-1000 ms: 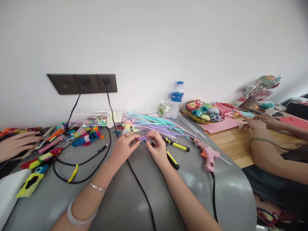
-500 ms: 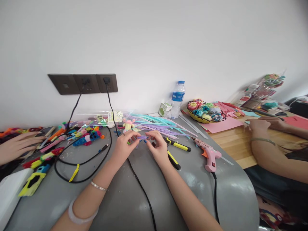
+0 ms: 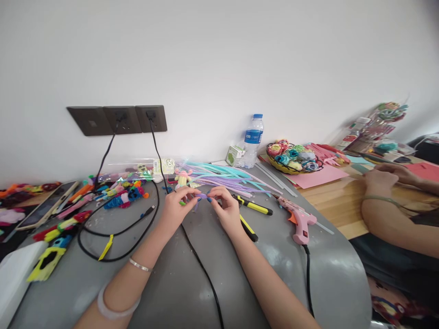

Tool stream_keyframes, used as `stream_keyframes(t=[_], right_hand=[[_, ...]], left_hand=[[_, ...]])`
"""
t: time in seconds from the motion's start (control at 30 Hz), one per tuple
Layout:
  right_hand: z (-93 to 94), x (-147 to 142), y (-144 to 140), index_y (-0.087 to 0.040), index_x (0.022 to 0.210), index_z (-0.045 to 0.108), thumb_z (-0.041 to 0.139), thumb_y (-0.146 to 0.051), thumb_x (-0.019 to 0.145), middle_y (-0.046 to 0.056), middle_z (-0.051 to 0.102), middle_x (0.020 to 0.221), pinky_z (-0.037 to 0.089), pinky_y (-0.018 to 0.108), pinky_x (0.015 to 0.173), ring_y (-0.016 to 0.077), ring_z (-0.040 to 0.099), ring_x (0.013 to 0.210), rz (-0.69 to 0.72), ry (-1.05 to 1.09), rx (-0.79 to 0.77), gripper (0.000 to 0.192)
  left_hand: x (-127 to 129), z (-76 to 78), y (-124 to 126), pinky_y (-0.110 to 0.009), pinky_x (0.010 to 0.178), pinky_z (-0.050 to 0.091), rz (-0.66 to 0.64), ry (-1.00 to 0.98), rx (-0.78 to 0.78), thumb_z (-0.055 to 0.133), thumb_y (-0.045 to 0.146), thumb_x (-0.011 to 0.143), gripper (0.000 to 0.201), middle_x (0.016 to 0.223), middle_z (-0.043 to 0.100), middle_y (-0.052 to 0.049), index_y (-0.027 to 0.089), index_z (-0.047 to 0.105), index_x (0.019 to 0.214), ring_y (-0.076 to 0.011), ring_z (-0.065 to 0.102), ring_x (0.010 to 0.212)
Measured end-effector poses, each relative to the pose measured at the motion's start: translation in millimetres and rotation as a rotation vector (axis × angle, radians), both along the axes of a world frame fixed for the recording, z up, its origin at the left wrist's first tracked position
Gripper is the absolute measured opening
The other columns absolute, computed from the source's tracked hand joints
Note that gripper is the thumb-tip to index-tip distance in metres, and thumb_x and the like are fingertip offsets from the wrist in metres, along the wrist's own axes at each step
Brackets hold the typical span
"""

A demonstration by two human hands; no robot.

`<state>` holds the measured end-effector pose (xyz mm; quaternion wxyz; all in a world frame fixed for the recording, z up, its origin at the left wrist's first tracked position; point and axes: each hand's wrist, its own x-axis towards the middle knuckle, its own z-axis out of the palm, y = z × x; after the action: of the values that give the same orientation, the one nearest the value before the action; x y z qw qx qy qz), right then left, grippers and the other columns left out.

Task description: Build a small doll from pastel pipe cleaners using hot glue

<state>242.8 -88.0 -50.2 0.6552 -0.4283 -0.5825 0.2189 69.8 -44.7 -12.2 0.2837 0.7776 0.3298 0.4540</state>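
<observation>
Between my two hands, above the grey table, is a short purple pipe cleaner (image 3: 201, 196). My left hand (image 3: 177, 206) pinches one end of it, with a bit of green showing by its fingers. The thumb and fingers of my right hand (image 3: 225, 208) close on the other end. Just behind lie a bundle of turquoise and purple pipe cleaners (image 3: 222, 176) and a small pale yellow and pink figure (image 3: 183, 178). Beside my right hand rest yellow-and-black pliers (image 3: 255, 206), partly hidden by that hand.
A pink glue gun (image 3: 300, 221) lies to the right, its cord trailing forward. Black cables (image 3: 202, 265) cross the table. Along the wall stand a water bottle (image 3: 253, 141) and a basket of flowers (image 3: 293, 157). A phone (image 3: 48, 205) lies left; another person's arm (image 3: 387, 205) rests right.
Another person's hand at the left has gone out of view, uncovering the phone. My hands stay almost in place on the purple pipe cleaner. The person at the right has shifted their hands slightly.
</observation>
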Motion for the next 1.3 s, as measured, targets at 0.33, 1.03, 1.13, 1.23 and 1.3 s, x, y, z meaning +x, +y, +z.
stream_keyframes(t=[0.33, 1.03, 1.13, 1.23, 1.3], right_hand=[[-3.2, 3.1, 1.8, -0.024, 0.092, 0.072, 0.065, -0.029, 0.09, 0.006, 0.067, 0.094, 0.046, 0.034, 0.078, 0.0217, 0.061, 0.092, 0.072, 0.046, -0.026, 0.009], [-0.7, 3.9, 1.8, -0.024, 0.085, 0.072, 0.071, -0.037, 0.086, 0.004, 0.068, 0.086, 0.047, 0.032, 0.075, 0.0202, 0.062, 0.085, 0.146, 0.182, -0.086, 0.014], [-0.7, 3.8, 2.0, -0.023, 0.084, 0.072, 0.07, -0.039, 0.086, 0.004, 0.068, 0.086, 0.048, 0.032, 0.075, 0.02, 0.062, 0.084, 0.147, 0.179, -0.082, 0.016], [0.3, 3.5, 1.6, -0.024, 0.084, 0.073, 0.071, -0.039, 0.086, 0.004, 0.068, 0.085, 0.048, 0.032, 0.075, 0.0199, 0.062, 0.084, 0.145, 0.178, -0.074, 0.016], [1.5, 3.2, 1.2, -0.024, 0.085, 0.074, 0.071, -0.039, 0.086, 0.004, 0.068, 0.085, 0.048, 0.033, 0.075, 0.02, 0.063, 0.084, 0.14, 0.175, -0.07, 0.015]], left_hand=[[1.4, -2.1, 0.7, -0.022, 0.06, 0.05, -0.029, -0.06, -0.07, 0.065, 0.021, 0.083, 0.012, 0.086, 0.076, -0.002, 0.02, 0.075, 0.088, -0.0133, 0.065, 0.068], [-0.7, -2.3, -0.8, -0.024, 0.062, 0.05, -0.034, -0.022, -0.067, 0.066, 0.02, 0.085, 0.013, 0.089, 0.077, -0.003, 0.022, 0.077, 0.093, -0.0141, 0.065, 0.069], [-0.5, -2.5, -0.6, -0.023, 0.062, 0.051, -0.041, -0.016, -0.025, 0.065, 0.02, 0.086, 0.012, 0.089, 0.076, -0.003, 0.022, 0.076, 0.091, -0.0132, 0.064, 0.068], [0.4, -3.8, 0.0, -0.023, 0.062, 0.051, -0.039, -0.023, 0.014, 0.065, 0.02, 0.085, 0.01, 0.087, 0.074, -0.002, 0.022, 0.074, 0.089, -0.0129, 0.064, 0.068], [1.0, -4.7, 0.3, -0.023, 0.062, 0.051, -0.037, -0.027, 0.034, 0.065, 0.019, 0.085, 0.009, 0.085, 0.074, -0.002, 0.022, 0.074, 0.088, -0.013, 0.064, 0.068]])
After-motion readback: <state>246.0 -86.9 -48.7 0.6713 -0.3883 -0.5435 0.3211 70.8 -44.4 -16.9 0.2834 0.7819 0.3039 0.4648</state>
